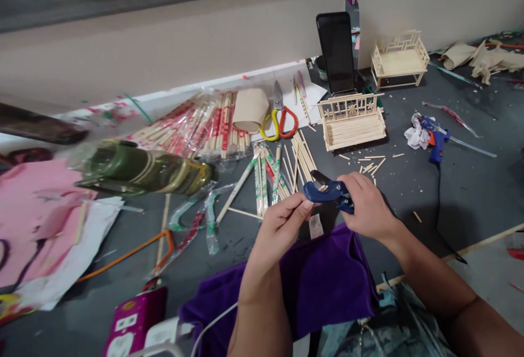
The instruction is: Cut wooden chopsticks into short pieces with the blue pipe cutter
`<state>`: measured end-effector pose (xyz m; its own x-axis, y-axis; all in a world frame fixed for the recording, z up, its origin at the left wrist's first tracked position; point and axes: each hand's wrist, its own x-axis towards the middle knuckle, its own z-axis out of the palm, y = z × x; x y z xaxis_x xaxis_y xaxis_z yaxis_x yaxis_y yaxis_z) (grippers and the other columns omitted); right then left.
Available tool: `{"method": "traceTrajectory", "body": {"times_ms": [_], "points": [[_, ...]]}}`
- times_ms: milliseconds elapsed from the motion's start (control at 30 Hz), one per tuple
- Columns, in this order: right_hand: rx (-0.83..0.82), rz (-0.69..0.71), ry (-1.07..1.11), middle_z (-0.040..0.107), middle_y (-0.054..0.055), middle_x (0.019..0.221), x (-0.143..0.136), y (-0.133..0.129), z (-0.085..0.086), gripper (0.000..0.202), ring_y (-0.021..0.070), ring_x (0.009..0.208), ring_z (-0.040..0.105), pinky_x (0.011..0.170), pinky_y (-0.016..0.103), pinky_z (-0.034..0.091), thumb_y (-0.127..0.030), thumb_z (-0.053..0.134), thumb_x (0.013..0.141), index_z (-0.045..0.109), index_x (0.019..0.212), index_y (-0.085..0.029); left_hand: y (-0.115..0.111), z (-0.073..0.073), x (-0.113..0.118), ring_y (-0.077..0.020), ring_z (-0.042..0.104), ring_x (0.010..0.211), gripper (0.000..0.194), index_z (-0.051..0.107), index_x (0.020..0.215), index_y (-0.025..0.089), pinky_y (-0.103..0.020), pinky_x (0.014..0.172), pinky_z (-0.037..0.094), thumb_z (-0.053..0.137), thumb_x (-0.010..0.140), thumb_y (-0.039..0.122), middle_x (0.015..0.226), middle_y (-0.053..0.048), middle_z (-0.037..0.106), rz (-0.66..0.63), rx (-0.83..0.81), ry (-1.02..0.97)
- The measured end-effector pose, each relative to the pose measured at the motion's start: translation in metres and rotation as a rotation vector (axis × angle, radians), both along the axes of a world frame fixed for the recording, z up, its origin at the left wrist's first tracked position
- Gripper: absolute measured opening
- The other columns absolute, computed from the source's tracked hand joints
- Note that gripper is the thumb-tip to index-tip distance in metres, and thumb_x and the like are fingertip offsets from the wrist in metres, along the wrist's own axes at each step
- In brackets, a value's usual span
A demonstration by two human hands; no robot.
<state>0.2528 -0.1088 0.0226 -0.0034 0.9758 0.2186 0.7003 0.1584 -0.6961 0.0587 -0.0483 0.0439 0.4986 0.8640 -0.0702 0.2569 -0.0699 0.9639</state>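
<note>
My right hand (pixel 365 204) is closed round the handles of a blue hand cutter (pixel 325 191) with a dark blade. Thumb and fingers of my left hand (pixel 285 226) are pinched together at the cutter's tip. A thin wooden stick (pixel 323 188) shows between the jaws, its other end apparently in my left fingers, mostly hidden. Just beyond the cutter lie loose bare sticks (pixel 303 155) and short cut pieces (pixel 371 166). Farther back stands a small bench made of sticks (pixel 354 128), with a second stick bench (pixel 401 62) behind it to the right.
A phone (pixel 335 54) leans upright at the back. Scissors (pixel 279 111) and wrapped chopsticks (pixel 204 122) lie left of it. On the right rests a blue glue gun (pixel 439 141) with its cable. A green bottle (pixel 143 168), an orange-framed saw (pixel 131 253) and purple cloth (pixel 327 280) lie nearer.
</note>
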Motion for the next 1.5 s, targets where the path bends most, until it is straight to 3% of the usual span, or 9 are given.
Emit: {"method": "traceTrajectory", "body": {"times_ms": [233, 467, 733, 867, 967, 1233, 1400, 1500], "points": [[-0.023, 0.008, -0.024, 0.062, 0.013, 0.108, 0.002, 0.001, 0.001, 0.041, 0.0285, 0.103, 0.059, 0.093, 0.043, 0.05, -0.014, 0.057, 0.075, 0.054, 0.116, -0.017, -0.001, 0.005, 0.002, -0.0109, 0.037, 0.057, 0.042, 0.054, 0.062, 0.017, -0.025, 0.054, 0.031, 0.06, 0.093, 0.044, 0.059, 0.003, 0.043, 0.007, 0.076, 0.043], [-0.026, 0.003, -0.053, 0.062, 0.013, 0.106, 0.001, 0.0, -0.003, 0.04, 0.0281, 0.099, 0.06, 0.09, 0.043, 0.051, -0.014, 0.054, 0.074, 0.054, 0.114, -0.017, -0.002, 0.013, 0.002, -0.012, 0.04, 0.057, 0.038, 0.054, 0.064, 0.018, -0.024, 0.054, 0.034, 0.056, 0.095, 0.04, 0.059, 0.002, 0.044, 0.009, 0.202, 0.108], [0.317, -0.026, -0.103, 0.062, 0.01, 0.092, 0.001, -0.004, -0.007, 0.028, 0.0257, 0.089, 0.059, 0.082, 0.04, 0.051, -0.016, 0.051, 0.077, 0.058, 0.104, -0.02, -0.003, 0.008, 0.001, -0.0147, 0.051, 0.057, 0.031, 0.071, 0.077, 0.018, -0.027, 0.055, 0.041, 0.053, 0.097, 0.033, 0.063, -0.004, 0.058, -0.042, 0.562, -0.026], [0.476, -0.019, -0.17, 0.062, 0.009, 0.086, 0.003, -0.006, -0.009, 0.014, 0.0233, 0.08, 0.058, 0.076, 0.039, 0.049, -0.021, 0.05, 0.089, 0.06, 0.099, -0.022, -0.002, 0.006, -0.001, -0.0176, 0.059, 0.064, 0.029, 0.074, 0.084, 0.019, -0.031, 0.061, 0.046, 0.058, 0.097, 0.038, 0.073, -0.009, 0.067, -0.113, 0.628, -0.145], [0.536, 0.008, -0.173, 0.063, 0.009, 0.088, 0.005, -0.009, -0.013, 0.014, 0.0231, 0.082, 0.06, 0.077, 0.039, 0.048, -0.025, 0.049, 0.095, 0.061, 0.1, -0.023, -0.003, 0.007, -0.002, -0.0182, 0.061, 0.068, 0.027, 0.076, 0.091, 0.02, -0.032, 0.065, 0.047, 0.057, 0.098, 0.038, 0.076, -0.009, 0.069, -0.161, 0.648, -0.177], [0.48, 0.033, -0.17, 0.066, 0.008, 0.088, 0.008, -0.012, -0.023, 0.015, 0.0231, 0.084, 0.063, 0.081, 0.041, 0.05, -0.028, 0.049, 0.096, 0.062, 0.103, -0.026, -0.004, 0.012, -0.005, -0.0176, 0.061, 0.073, 0.024, 0.076, 0.101, 0.023, -0.033, 0.069, 0.046, 0.054, 0.1, 0.034, 0.081, -0.007, 0.071, -0.207, 0.744, -0.163], [0.523, 0.029, -0.114, 0.065, 0.008, 0.09, 0.007, -0.011, -0.022, 0.016, 0.0244, 0.086, 0.063, 0.081, 0.042, 0.049, -0.025, 0.052, 0.092, 0.06, 0.106, -0.025, -0.004, 0.017, -0.006, -0.0177, 0.061, 0.072, 0.028, 0.076, 0.101, 0.024, -0.033, 0.067, 0.047, 0.051, 0.101, 0.038, 0.079, -0.007, 0.07, -0.207, 0.732, -0.139], [0.464, 0.033, -0.108, 0.064, 0.009, 0.092, 0.006, -0.011, -0.023, 0.015, 0.0252, 0.087, 0.062, 0.082, 0.042, 0.048, -0.027, 0.052, 0.092, 0.06, 0.105, -0.026, -0.004, 0.016, -0.006, -0.0183, 0.062, 0.072, 0.03, 0.077, 0.099, 0.023, -0.033, 0.067, 0.048, 0.052, 0.1, 0.039, 0.078, -0.007, 0.07, -0.197, 0.7, -0.13]]}}
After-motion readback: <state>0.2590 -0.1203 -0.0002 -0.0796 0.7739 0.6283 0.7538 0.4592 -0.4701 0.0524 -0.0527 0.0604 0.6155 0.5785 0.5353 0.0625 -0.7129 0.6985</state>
